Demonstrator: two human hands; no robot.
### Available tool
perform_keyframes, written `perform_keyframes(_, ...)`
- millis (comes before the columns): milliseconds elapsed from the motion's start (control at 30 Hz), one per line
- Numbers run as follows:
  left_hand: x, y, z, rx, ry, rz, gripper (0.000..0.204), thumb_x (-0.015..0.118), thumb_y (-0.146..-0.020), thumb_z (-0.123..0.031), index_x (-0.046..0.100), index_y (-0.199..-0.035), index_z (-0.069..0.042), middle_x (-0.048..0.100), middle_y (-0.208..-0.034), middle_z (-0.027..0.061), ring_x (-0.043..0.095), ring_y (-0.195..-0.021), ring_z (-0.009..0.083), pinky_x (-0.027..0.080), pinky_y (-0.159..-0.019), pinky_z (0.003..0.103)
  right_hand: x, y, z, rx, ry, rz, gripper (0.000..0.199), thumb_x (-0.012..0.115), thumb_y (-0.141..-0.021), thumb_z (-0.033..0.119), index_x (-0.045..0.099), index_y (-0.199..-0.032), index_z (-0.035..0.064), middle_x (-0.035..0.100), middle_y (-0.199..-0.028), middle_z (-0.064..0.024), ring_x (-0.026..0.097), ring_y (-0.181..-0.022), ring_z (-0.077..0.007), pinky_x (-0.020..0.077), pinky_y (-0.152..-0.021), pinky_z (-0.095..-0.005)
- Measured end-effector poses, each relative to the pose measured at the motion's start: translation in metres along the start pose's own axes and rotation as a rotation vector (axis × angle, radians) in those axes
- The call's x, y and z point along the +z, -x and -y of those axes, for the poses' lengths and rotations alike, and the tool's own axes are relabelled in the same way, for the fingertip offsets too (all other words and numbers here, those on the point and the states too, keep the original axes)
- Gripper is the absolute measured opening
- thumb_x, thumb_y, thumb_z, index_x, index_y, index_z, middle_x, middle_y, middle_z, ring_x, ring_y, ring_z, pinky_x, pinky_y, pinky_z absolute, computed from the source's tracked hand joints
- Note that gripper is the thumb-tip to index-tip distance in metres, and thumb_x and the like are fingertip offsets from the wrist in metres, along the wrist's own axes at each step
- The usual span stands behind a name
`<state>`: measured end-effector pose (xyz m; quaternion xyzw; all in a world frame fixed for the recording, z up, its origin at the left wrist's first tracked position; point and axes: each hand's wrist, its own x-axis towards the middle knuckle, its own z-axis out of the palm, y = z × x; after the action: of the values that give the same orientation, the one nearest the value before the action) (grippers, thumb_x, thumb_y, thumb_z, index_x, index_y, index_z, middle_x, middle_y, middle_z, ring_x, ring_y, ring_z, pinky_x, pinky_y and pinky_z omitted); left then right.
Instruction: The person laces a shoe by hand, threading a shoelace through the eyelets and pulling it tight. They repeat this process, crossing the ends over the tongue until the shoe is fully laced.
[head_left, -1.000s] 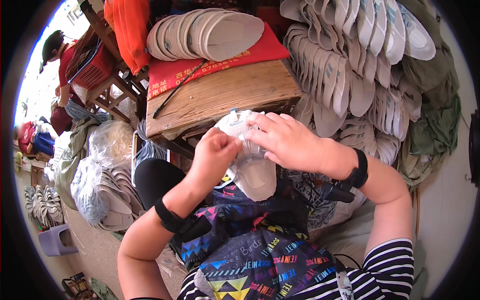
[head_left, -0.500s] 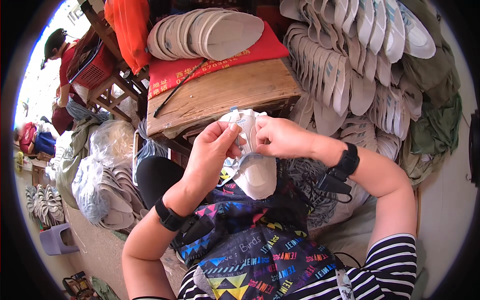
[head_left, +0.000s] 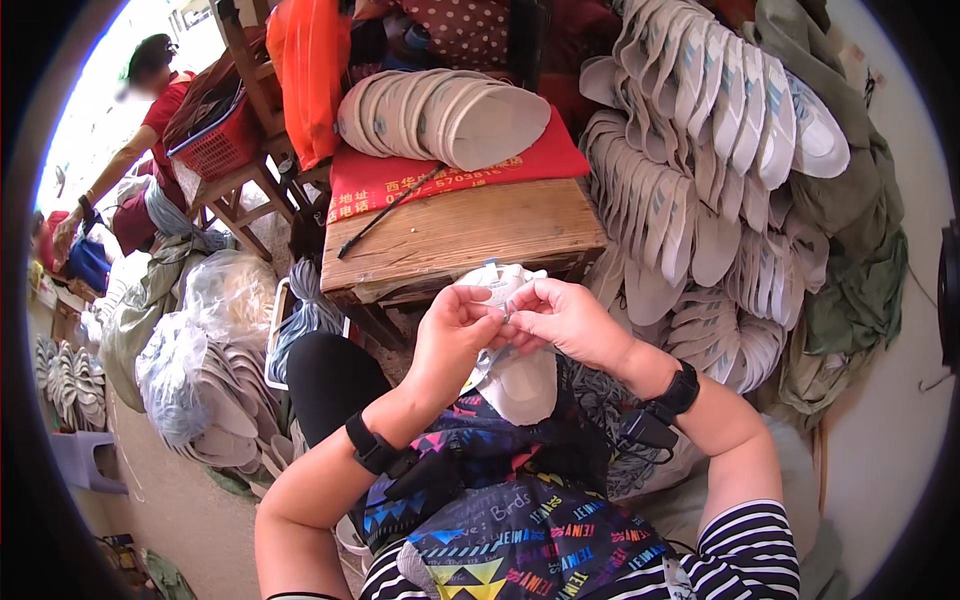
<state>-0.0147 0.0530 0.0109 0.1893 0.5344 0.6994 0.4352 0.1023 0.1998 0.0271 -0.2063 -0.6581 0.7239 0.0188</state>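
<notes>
A white shoe (head_left: 525, 388) rests toe toward me over my lap, at the front edge of a wooden table (head_left: 470, 225). Above it my left hand (head_left: 455, 335) and my right hand (head_left: 570, 318) meet, fingertips nearly touching. Both are closed in a pinch on what looks like a thin pale shoelace (head_left: 506, 316); only a small bit shows between the fingers. My hands cover the shoe's middle, while its toe and a strip of its far end remain visible.
Stacked grey-white shoe pieces (head_left: 500, 128) lie on a red cloth (head_left: 375, 195), near a thin black tool (head_left: 385, 222). Rows of shoe pieces (head_left: 690, 110) pile up at right. At left are plastic-bagged pieces (head_left: 185, 370), a lace bundle (head_left: 308, 320) and a person in red (head_left: 165, 110).
My right hand has left the shoe's right side and come together with my left hand over its middle. The whole view has shifted, and the person at left now reaches out an arm.
</notes>
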Motion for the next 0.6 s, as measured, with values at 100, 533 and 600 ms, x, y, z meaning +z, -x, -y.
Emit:
perform_keyframes(100, -0.005, -0.006, 0.004, 0.058, -0.109, -0.014, 0.032, 0.063, -0.091, -0.002, 0.047, -0.118, 0.006, 0.065, -0.089, 0.0105, 0.065, -0.079, 0.015, 0.054, -0.072, 0.026, 0.007, 0.002, 0.006, -0.049, 0.027, 0.035, 0.021, 0.059, -0.096, 0.009, 0.059, -0.113, -0.0032, 0.069, -0.097, -0.0094, 0.068, -0.083, -0.0137, 0.0574, -0.075, -0.0285)
perform_keyframes(533, -0.017, -0.007, -0.033, -0.011, -0.157, 0.481, 0.042, 0.054, -0.101, -0.031, 0.058, -0.132, -0.003, 0.067, -0.105, 0.0017, 0.061, -0.081, 0.0075, 0.05, -0.08, 0.026, 0.034, 0.034, 0.151, -0.883, 0.176, -0.238, 0.005, 0.054, -0.094, 0.0, 0.059, -0.092, 0.0016, 0.063, -0.088, -0.0047, 0.065, -0.071, -0.0118, 0.0532, -0.064, -0.0266)
perform_keyframes(600, -0.022, -0.003, -0.036, -0.061, -0.233, 0.542, 0.044, 0.051, -0.102, -0.033, 0.056, -0.134, -0.004, 0.067, -0.11, 0.0028, 0.061, -0.08, 0.0075, 0.05, -0.081, 0.026, 0.005, 0.062, 0.216, -1.263, 1.06, -0.545, 0.012, 0.056, -0.095, 0.01, 0.064, -0.096, 0.001, 0.063, -0.093, -0.007, 0.067, -0.08, -0.0184, 0.0535, -0.08, -0.0292)
